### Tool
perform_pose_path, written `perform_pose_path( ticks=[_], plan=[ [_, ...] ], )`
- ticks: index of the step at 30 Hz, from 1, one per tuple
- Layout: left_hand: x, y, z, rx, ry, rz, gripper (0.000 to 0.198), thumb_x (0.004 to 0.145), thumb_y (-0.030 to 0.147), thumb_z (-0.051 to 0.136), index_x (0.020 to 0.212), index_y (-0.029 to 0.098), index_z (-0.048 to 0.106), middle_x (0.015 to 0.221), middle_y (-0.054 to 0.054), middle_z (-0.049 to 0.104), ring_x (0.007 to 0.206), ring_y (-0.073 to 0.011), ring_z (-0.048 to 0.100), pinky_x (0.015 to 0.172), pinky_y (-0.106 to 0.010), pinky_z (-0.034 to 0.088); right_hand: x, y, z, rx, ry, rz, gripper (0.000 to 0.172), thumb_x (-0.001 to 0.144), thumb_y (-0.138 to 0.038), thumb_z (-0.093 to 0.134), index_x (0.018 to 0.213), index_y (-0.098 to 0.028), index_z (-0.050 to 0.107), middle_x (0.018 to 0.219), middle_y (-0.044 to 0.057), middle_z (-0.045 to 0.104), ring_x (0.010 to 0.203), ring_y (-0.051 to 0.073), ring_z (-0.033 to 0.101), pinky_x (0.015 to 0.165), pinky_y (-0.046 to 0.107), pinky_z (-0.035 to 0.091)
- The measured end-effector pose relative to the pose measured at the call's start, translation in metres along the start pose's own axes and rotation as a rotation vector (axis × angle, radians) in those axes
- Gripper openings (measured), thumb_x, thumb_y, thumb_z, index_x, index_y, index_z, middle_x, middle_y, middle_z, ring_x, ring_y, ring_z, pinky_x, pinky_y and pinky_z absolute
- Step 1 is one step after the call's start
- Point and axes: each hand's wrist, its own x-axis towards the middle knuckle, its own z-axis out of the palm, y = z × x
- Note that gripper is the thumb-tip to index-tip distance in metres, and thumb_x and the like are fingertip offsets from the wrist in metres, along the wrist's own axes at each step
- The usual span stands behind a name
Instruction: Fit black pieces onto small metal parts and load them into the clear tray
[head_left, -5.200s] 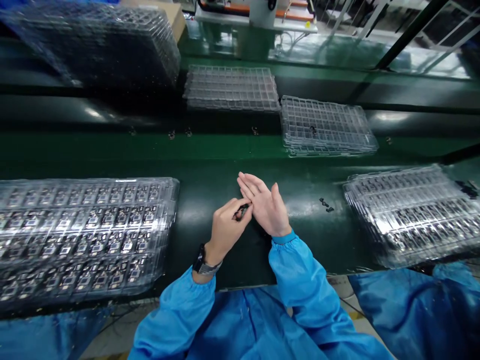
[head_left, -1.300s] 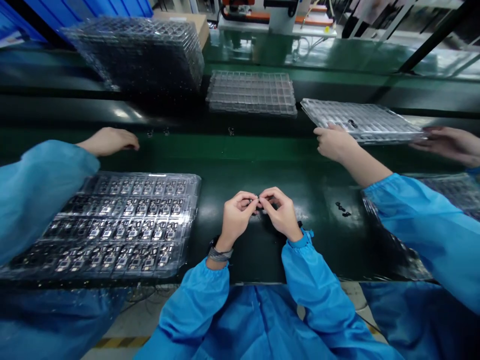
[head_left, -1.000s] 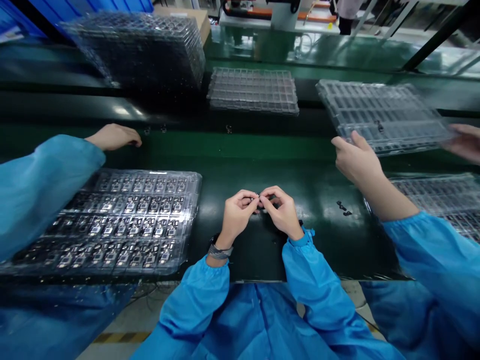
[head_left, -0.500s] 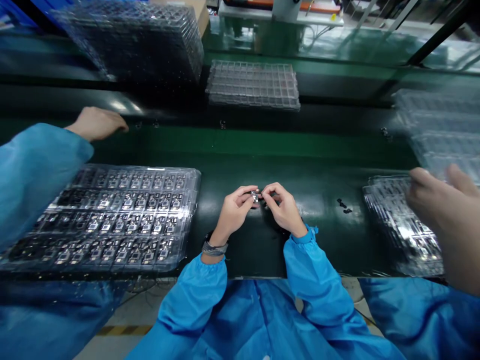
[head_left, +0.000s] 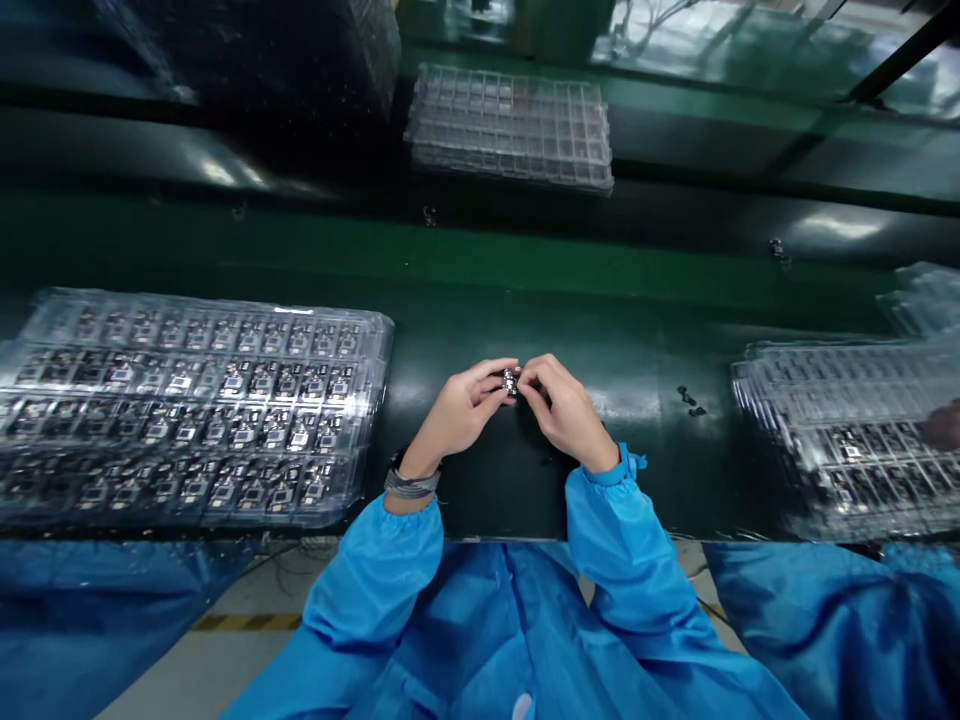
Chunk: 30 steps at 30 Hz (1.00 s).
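We've got the small metallic part (head_left: 510,382) up in front of us, in the narrow gap between our two hands, over the dark green surface (head_left: 495,490). Left hand (head_left: 459,408): thumb and forefinger clamped on the part, its silvery face showing between them. Right hand (head_left: 561,408): thumb and forefinger drawn close together right at the part's right edge; we can't tell whether they grip it or just touch. Our left wrist carries a dark band (head_left: 412,486); blue cuff (head_left: 616,466) at the right one. Just beyond the right fingers, off to their right, a few small black pieces (head_left: 686,397) lie loose on the surface. Left of the left fingers: a transparent tray (head_left: 384,325) with rows of similar-looking parts, most pockets loaded. Well right of the right fingers: a stack of transparent trays (head_left: 776,350), parts in the nearer rows, a blurred co-worker's hand (head_left: 943,428) over it at the right edge. Past the fingers, away from us, a loose part (head_left: 430,216) sits ahead and a bit left; another loose bit (head_left: 778,250) is farther off to the right. Farther ahead of the fingers we see a short stack of gridded trays (head_left: 510,130), and a tall dark stack (head_left: 285,70) to its left. Blue workwear (head_left: 832,610) shows below the surface, right of our fingers.
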Motion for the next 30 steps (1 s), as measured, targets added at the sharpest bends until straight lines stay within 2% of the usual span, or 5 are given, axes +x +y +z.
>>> perform_pose_path(
  ticks=[7,20,30],
  plan=[
    [0.0002,-0.0001,-0.0006,0.024,-0.005,0.014,0.048,0.094,0.028,0.068,0.139,0.012,0.06,0.117,-0.013,0.075,0.113,-0.0278,0.071,0.103,-0.044,0.058,0.0,-0.0024,-0.0007,-0.017,-0.022,-0.012,0.014,0.105,-0.017,0.044,0.096,-0.024,0.051,0.102,0.008,0.058,0.097,0.023,0.059,0.086,0.036,0.048],
    [-0.0001,0.0016,0.0,0.058,-0.03,0.018,0.044,0.095,0.021,0.063,0.138,0.012,0.061,0.117,-0.012,0.075,0.111,-0.0254,0.072,0.103,-0.042,0.058,0.001,-0.0058,0.0014,-0.209,-0.055,-0.009,0.017,0.105,-0.015,0.04,0.096,-0.024,0.051,0.1,0.009,0.06,0.096,0.025,0.059,0.083,0.037,0.049],
    [-0.0009,0.0031,0.0005,0.084,-0.022,0.002,0.042,0.094,0.019,0.062,0.136,0.014,0.064,0.129,-0.013,0.071,0.114,-0.0268,0.071,0.101,-0.042,0.059,0.0008,-0.0057,0.004,-0.372,-0.09,-0.01,0.017,0.107,-0.017,0.04,0.095,-0.023,0.052,0.098,0.01,0.062,0.091,0.025,0.059,0.076,0.036,0.048]
  ],
)
